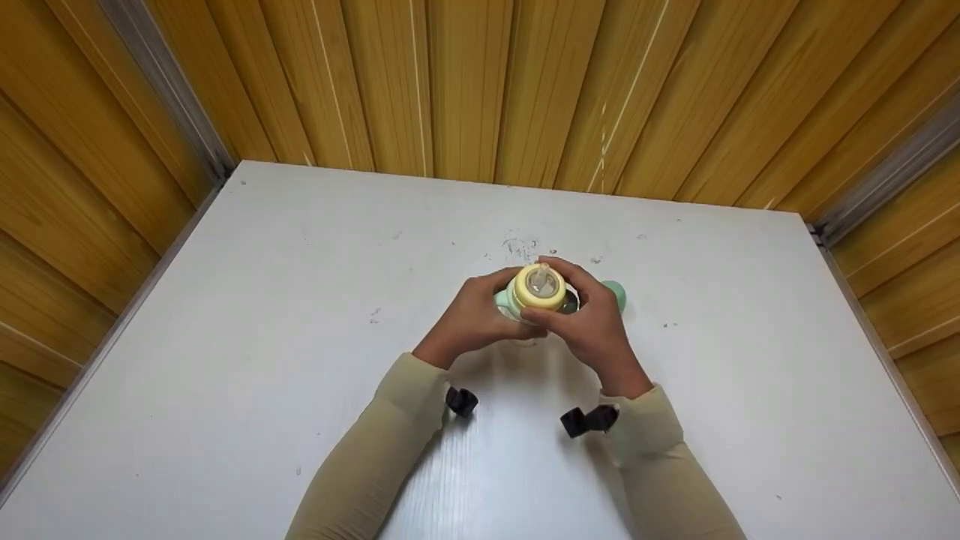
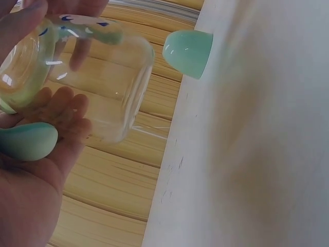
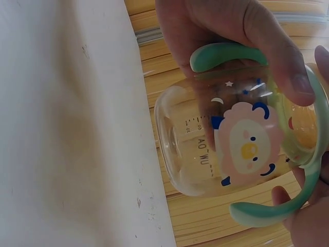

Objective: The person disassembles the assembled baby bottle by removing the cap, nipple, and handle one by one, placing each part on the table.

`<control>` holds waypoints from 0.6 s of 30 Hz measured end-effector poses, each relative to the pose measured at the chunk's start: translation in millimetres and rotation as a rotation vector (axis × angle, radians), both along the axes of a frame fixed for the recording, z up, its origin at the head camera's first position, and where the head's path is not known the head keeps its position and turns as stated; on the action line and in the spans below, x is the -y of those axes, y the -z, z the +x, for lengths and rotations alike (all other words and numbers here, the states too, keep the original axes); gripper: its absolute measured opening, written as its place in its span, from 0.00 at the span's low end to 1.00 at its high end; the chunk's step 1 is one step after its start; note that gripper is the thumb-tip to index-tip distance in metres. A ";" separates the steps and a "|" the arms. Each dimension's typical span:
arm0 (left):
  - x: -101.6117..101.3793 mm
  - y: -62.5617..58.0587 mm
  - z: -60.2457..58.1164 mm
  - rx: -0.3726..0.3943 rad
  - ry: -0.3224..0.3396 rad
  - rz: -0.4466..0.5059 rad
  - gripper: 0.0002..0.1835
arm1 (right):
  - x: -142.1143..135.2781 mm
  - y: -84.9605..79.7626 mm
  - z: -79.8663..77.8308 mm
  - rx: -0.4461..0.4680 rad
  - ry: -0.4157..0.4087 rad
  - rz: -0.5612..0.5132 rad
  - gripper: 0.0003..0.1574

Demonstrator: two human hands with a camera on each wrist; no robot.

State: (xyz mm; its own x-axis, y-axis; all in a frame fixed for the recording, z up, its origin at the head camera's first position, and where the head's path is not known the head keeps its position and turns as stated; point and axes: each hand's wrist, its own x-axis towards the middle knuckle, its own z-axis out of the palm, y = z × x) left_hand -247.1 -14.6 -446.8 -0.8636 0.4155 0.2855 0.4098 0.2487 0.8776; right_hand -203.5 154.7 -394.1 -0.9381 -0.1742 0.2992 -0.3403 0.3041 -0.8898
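Note:
A clear baby bottle [image 3: 193,139] with a pink cartoon animal print is held above the table between both hands, its teat [image 1: 541,280] pointing up toward the head camera. Round its neck runs a yellow collar [image 1: 555,301], and pale green handles [image 3: 262,213] curve out on both sides. My left hand [image 1: 480,311] grips the bottle near one handle, fingers curled behind the clear body in the left wrist view. Thumb and fingers of my right hand [image 1: 592,319] close round the collar from the other side. Part of the body is hidden by the hands in the head view.
A green dome-shaped bottle cap [image 2: 190,51] stands on the white table [image 1: 262,337], just beyond the right hand. Wood-patterned wall panels [image 1: 465,90] rise behind the table's far edge and along both sides. Black mounts [image 1: 461,402] sit at both sleeve cuffs.

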 end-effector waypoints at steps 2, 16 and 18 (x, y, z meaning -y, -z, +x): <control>0.2 -0.1 -0.4 -0.004 0.002 -0.003 0.38 | 0.5 -0.8 0.5 0.006 -0.003 -0.020 0.42; 1.9 -1.1 2.2 0.027 0.021 -0.007 0.37 | -0.1 2.1 1.0 0.084 0.009 -0.038 0.41; 2.5 -2.5 1.4 0.032 0.019 -0.016 0.37 | -1.1 3.7 -1.5 0.081 0.002 -0.036 0.41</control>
State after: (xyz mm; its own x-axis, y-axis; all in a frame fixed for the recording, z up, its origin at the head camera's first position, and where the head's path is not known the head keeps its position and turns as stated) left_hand -245.7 -17.1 -444.3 -0.8641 0.4359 0.2516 0.3867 0.2549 0.8863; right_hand -205.0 155.8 -397.8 -0.9599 -0.1627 0.2281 -0.2658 0.2717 -0.9249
